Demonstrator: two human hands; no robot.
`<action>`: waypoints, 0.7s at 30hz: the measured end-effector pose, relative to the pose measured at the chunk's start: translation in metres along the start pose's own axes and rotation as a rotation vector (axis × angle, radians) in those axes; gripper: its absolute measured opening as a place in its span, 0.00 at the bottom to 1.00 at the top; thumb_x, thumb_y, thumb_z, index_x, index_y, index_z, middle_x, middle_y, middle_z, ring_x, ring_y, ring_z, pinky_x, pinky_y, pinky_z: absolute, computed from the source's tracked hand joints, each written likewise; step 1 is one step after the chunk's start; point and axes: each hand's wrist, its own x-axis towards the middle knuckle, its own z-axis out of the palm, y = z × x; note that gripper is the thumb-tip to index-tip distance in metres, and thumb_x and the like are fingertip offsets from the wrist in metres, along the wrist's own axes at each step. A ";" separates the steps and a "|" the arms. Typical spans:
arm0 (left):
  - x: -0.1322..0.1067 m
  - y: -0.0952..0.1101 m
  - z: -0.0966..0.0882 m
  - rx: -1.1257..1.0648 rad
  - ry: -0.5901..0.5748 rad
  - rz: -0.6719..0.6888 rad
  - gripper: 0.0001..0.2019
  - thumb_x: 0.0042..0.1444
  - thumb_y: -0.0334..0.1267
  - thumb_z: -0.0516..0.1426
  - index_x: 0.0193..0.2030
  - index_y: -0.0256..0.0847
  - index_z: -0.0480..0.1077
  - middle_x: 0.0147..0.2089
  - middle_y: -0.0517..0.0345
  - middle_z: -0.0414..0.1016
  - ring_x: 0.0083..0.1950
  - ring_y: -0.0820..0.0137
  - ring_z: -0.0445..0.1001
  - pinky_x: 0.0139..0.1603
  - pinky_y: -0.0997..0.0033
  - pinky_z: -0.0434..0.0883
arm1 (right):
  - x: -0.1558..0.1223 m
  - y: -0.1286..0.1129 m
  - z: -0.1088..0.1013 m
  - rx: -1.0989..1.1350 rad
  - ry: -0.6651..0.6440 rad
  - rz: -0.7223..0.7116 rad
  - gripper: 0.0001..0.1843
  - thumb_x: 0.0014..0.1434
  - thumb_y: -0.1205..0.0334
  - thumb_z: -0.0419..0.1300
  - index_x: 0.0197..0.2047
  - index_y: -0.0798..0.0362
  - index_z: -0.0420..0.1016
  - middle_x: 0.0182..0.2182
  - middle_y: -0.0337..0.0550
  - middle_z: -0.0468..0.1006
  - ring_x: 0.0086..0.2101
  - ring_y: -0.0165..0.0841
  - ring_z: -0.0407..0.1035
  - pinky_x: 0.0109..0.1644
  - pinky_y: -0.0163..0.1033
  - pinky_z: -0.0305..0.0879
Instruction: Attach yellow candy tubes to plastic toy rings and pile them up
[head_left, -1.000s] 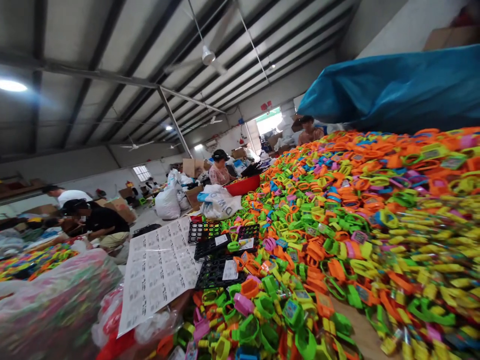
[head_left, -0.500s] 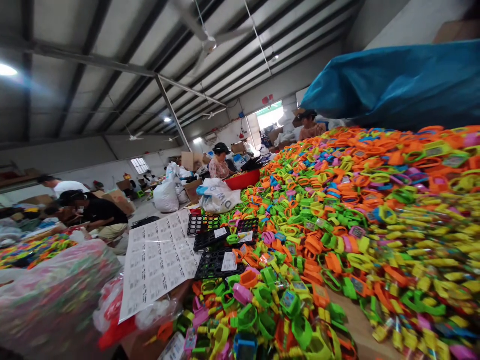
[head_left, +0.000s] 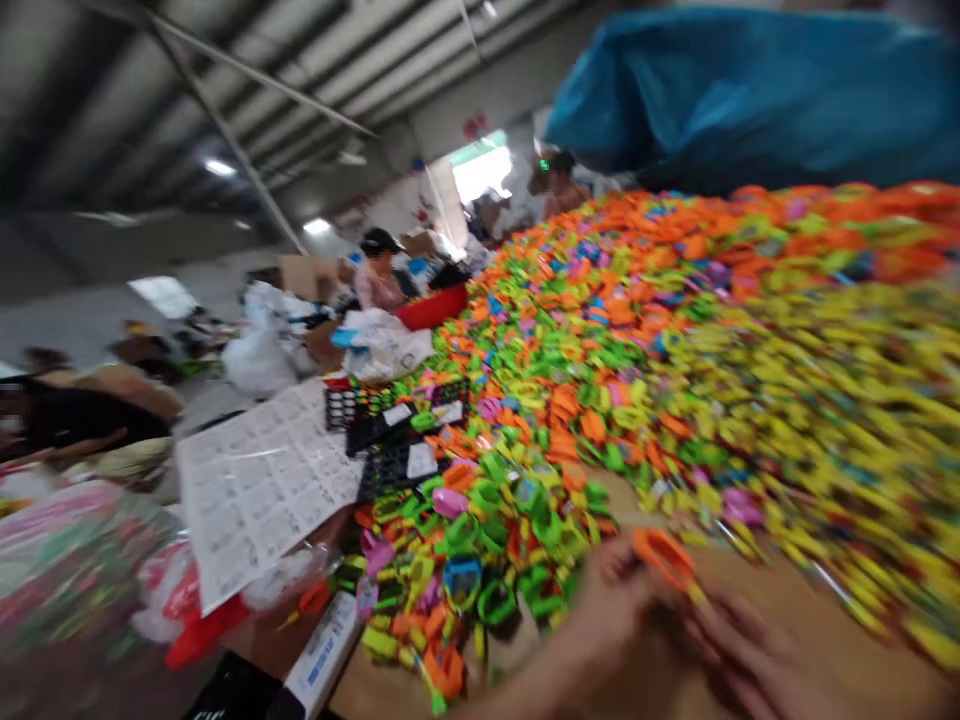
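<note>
My left hand [head_left: 611,605] is closed on the near-left end of an orange toy watch [head_left: 664,556], whose strap forms a loop. From the right, my right hand [head_left: 750,645] reaches the watch's lower end, its fingers closed around a small yellow piece [head_left: 697,594] there. Blur hides whether that piece is joined to the watch. Both hands are above brown cardboard [head_left: 810,600]. Left of them lies a heap of green, orange and pink toy watches [head_left: 480,530]. To the right spreads a pile of yellow stick-like pieces [head_left: 825,430], smeared by motion.
Black trays [head_left: 394,470] with white labels lie beside a printed sheet [head_left: 270,490]. A long white box [head_left: 322,655] sits at the front edge. Plastic bags [head_left: 67,580] stand at left, a blue tarp [head_left: 750,95] behind the pile. A person [head_left: 379,270] works beyond a red basin [head_left: 435,307].
Both my hands have come into view at the lower right, with the orange toy watch between them. The view has shifted right and downward, and the picture is blurrier.
</note>
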 end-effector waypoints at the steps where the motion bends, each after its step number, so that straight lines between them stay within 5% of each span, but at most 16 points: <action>1: -0.002 0.003 -0.001 -0.012 -0.011 0.067 0.27 0.41 0.60 0.73 0.37 0.38 0.79 0.34 0.54 0.76 0.36 0.68 0.73 0.47 0.66 0.72 | -0.009 -0.001 0.001 0.102 -0.062 0.094 0.24 0.47 0.39 0.78 0.36 0.47 0.82 0.33 0.47 0.77 0.30 0.36 0.71 0.31 0.39 0.72; 5: -0.001 0.009 -0.010 -0.001 -0.067 0.123 0.23 0.45 0.55 0.73 0.36 0.37 0.77 0.34 0.57 0.77 0.35 0.72 0.71 0.43 0.72 0.70 | -0.016 -0.013 0.009 0.327 -0.127 0.202 0.27 0.36 0.50 0.84 0.38 0.50 0.83 0.31 0.40 0.76 0.27 0.28 0.66 0.30 0.32 0.65; 15: -0.010 0.013 -0.022 0.149 -0.094 0.199 0.17 0.51 0.51 0.71 0.34 0.39 0.77 0.34 0.59 0.79 0.35 0.74 0.73 0.39 0.77 0.70 | -0.016 -0.001 0.026 0.312 -0.176 0.011 0.23 0.46 0.50 0.80 0.38 0.54 0.78 0.30 0.37 0.75 0.28 0.26 0.65 0.33 0.31 0.63; 19: -0.012 0.053 -0.040 0.406 -0.052 0.227 0.13 0.53 0.46 0.69 0.34 0.38 0.78 0.35 0.56 0.80 0.36 0.71 0.75 0.41 0.74 0.72 | -0.009 -0.001 0.024 0.112 -0.249 -0.075 0.20 0.57 0.48 0.73 0.45 0.53 0.79 0.37 0.42 0.80 0.34 0.32 0.72 0.40 0.36 0.68; 21: -0.012 0.088 -0.056 0.554 0.075 0.294 0.12 0.51 0.44 0.69 0.36 0.38 0.79 0.35 0.56 0.81 0.36 0.70 0.75 0.40 0.73 0.72 | 0.003 -0.003 0.012 -0.100 -0.191 -0.189 0.18 0.62 0.51 0.69 0.50 0.53 0.79 0.44 0.45 0.80 0.40 0.35 0.73 0.44 0.38 0.69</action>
